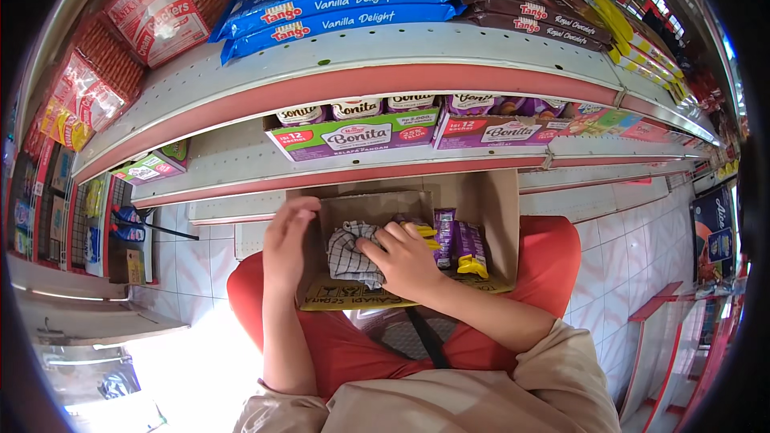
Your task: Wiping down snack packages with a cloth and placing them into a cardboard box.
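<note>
An open cardboard box [499, 204] rests on my lap between my knees. Inside it, my right hand [406, 255] is bent over a bunched black-and-white checkered cloth [355, 255], its fingers touching the cloth. Purple packets with yellow ends [428, 233] show just beside my knuckles; whether my fingers grip them or the cloth is hidden. Two more purple packets, one upright [444, 237] and one with a yellow end [470, 246], lie at the box's right side. My left hand [290, 225] is raised at the box's left wall, fingers bent; contact with the wall is unclear.
Ahead is a white shelf [361, 51] with a red edge, carrying blue wafer packs [361, 6], brown wafer packs [529, 12] and cracker packs [159, 12]. Display cartons of Bonita packets [361, 132] fill part of the shelf below. A red shelf frame [662, 300] stands right.
</note>
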Tool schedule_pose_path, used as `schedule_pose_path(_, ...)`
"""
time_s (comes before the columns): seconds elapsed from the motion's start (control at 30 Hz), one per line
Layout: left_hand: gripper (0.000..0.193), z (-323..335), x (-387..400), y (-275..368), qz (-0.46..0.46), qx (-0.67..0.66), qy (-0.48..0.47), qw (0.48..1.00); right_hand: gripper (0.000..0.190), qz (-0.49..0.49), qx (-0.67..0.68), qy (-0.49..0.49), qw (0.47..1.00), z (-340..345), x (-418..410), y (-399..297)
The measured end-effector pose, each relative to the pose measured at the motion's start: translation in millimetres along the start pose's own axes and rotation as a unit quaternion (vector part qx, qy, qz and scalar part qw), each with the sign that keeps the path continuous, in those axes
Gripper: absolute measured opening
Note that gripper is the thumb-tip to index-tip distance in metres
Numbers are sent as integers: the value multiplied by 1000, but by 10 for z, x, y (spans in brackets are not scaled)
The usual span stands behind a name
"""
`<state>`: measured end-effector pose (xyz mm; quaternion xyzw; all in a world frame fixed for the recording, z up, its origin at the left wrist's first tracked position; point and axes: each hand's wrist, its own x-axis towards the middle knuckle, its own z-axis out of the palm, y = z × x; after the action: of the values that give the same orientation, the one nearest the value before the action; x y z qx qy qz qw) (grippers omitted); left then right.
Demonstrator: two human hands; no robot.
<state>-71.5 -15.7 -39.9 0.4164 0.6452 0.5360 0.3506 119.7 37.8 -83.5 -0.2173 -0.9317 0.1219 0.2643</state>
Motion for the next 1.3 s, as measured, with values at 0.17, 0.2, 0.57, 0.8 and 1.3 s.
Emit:
schedule_pose_path(0.17,31,171,20,-51,10,243,-81,967,57,-24,-12,-51,998,-86,-4,73)
schedule_pose_path(0.2,31,175,0,-69,11,242,-81,967,60,8,35,-94,995,-184,22,88)
schedule_pose_path(0.57,45,113,-55,-383,30,424,-248,871,43,282,132,-553,773,-976,-276,805)
schedule_pose_path(0.8,63,448,142,-808,17,468,-284,837,49,256,108,-603,748,-626,-406,939)
schedule_pose_path(1.3,88,487,3,-340,-89,484,-364,791,67,298,-43,-593,747,-559,-527,890)
